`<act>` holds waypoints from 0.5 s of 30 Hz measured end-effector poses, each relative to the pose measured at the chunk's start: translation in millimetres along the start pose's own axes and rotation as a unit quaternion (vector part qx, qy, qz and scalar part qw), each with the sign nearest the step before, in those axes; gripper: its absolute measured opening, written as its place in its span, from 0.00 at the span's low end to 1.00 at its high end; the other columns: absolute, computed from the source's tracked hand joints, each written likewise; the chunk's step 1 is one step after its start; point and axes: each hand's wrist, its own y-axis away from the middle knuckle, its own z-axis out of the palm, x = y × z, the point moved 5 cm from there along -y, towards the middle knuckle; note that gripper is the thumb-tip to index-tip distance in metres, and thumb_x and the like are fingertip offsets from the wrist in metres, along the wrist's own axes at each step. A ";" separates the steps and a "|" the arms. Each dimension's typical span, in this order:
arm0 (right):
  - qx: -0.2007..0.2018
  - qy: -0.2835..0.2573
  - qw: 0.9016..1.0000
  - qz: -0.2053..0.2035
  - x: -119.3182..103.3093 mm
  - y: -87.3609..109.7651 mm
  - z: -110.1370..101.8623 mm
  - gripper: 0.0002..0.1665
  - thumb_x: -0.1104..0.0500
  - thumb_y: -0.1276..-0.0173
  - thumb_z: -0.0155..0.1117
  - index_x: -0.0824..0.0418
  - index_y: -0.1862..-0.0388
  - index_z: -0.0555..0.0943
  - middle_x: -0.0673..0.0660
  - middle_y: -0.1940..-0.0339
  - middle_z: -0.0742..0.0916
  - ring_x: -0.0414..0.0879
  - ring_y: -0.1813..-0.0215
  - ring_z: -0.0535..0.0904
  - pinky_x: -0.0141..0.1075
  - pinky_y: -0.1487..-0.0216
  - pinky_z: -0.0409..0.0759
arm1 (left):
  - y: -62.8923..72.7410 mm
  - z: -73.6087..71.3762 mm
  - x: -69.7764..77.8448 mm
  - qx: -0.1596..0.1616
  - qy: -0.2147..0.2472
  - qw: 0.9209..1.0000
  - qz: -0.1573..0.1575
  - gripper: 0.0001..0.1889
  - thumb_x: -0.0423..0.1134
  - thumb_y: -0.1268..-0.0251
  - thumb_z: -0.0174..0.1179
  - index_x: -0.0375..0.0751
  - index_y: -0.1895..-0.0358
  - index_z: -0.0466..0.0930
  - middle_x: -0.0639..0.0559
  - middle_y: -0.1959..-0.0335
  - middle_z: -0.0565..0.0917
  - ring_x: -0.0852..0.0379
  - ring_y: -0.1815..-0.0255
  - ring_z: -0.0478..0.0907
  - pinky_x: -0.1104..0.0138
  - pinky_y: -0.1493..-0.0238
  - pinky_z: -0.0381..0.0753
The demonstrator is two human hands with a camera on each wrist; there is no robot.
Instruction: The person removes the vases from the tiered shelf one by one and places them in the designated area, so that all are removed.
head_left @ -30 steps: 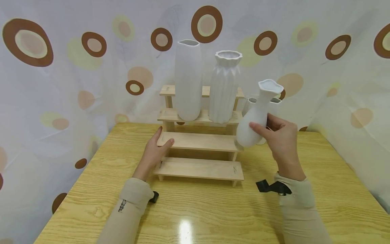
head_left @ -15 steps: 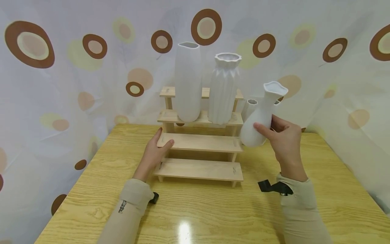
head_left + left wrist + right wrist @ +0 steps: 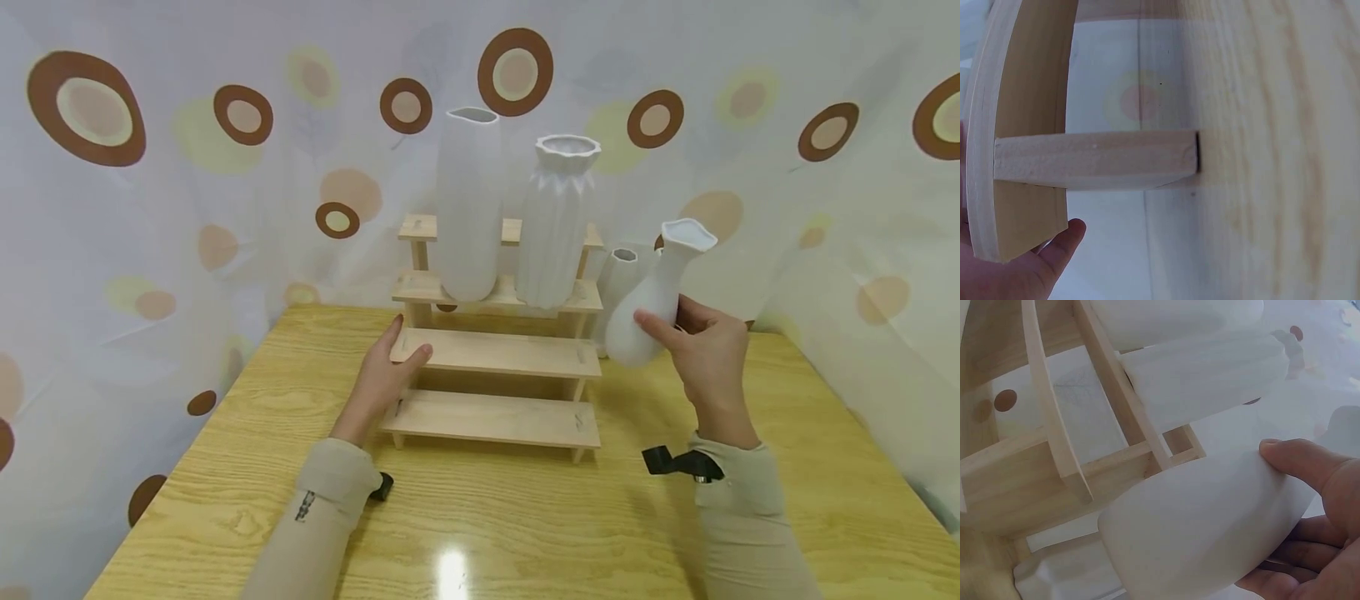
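My right hand grips a white bottle-shaped vase with a flared mouth, thumb on the near side of its belly. The vase leans to the right, held off the table beside the right end of a stepped wooden display rack. In the right wrist view its rounded body fills the middle. My left hand holds the rack's left end, with the thumb on a middle step. Part of that hand shows at the board's end in the left wrist view.
A tall smooth white vase and a pleated white vase stand on the rack's upper step. Another white vase stands behind the held one, partly hidden. The wooden table meets a patterned cloth backdrop.
My right hand has carried the vase slightly right and down, away from the rack's end. More of the vase standing behind shows now. The left hand keeps its place on the rack.
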 end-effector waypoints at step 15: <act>0.007 0.000 1.000 -0.008 28.8 -8.6 10.0 0.34 0.57 0.47 0.81 0.64 0.41 0.81 0.66 0.46 0.84 0.48 0.46 0.83 0.37 0.47 0.81 | 0.2 1.3 -1.1 0.000 -0.002 1.000 -0.009 0.48 0.65 0.34 0.57 0.55 0.19 0.42 0.56 0.20 0.46 0.50 0.21 0.41 0.48 0.25 0.49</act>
